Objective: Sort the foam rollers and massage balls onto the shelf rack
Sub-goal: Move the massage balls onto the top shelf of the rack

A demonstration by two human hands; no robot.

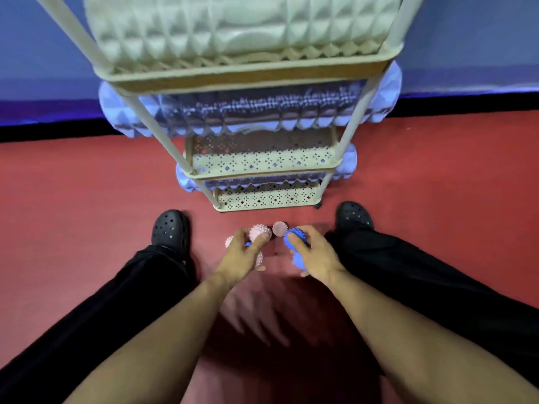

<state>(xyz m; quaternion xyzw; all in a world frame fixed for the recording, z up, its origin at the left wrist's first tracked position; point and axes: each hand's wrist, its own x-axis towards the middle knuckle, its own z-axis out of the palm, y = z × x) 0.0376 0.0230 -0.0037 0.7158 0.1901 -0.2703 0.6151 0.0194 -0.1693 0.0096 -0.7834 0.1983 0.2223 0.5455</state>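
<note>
A beige shelf rack (242, 80) stands in front of me on the red floor. Its top tier holds a pale green foam roller (233, 24). A light blue foam roller (262, 112) lies on the tier below, and another blue roller (345, 161) on a lower tier. Low down near the floor, my left hand (242, 258) grips pink spiky massage balls (259, 231), with a bit of blue showing under the fingers. My right hand (315, 255) holds blue spiky massage balls (294, 237). One pink spiky ball (280, 228) lies on the floor between the hands.
My two feet in black clogs (170, 228) stand either side of the rack's base. A perforated bottom tier (265, 196) sits just beyond the balls. A blue wall with a black skirting runs behind the rack.
</note>
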